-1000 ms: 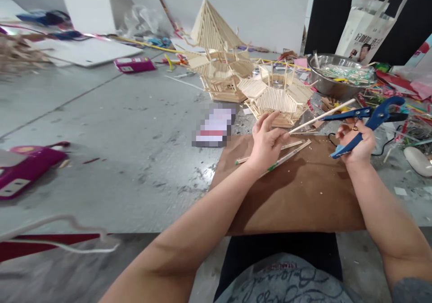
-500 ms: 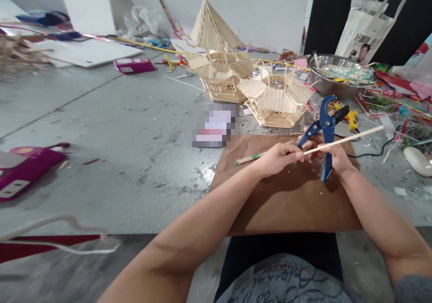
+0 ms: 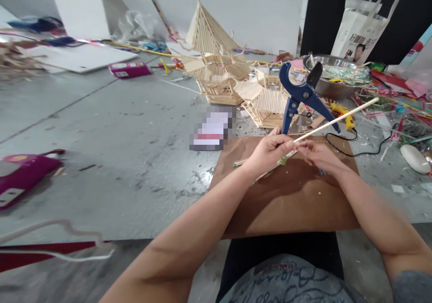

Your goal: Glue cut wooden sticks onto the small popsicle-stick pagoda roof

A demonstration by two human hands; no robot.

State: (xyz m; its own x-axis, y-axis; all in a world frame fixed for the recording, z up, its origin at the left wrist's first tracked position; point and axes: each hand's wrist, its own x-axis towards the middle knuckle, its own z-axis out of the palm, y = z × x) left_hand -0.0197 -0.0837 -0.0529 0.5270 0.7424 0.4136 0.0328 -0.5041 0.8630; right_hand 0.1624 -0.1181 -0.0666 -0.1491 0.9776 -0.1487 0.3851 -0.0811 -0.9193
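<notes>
My left hand pinches a long pale wooden stick, which slants up to the right. The blue-handled pipe cutter rises above that same hand, one handle running down into its fingers, jaws apart. Just right of the stick's lower end, my right hand has its fingers bent together; what they hold is hard to make out. Below both hands, another thin stick with a green end slopes down to the left. A further green-tipped stick lies on the brown sheet, partly hidden by my left wrist.
Stick-built models stand behind the hands. A phone lies left of the sheet. Rightward are a yellow glue gun with its cord, a white mouse and a metal bowl. Purple power strips lie left.
The pipe cutter has swung up and left, away from my right hand, and now stands over my left. A green-ended stick shows below my hands. The long stick stays in my left hand.
</notes>
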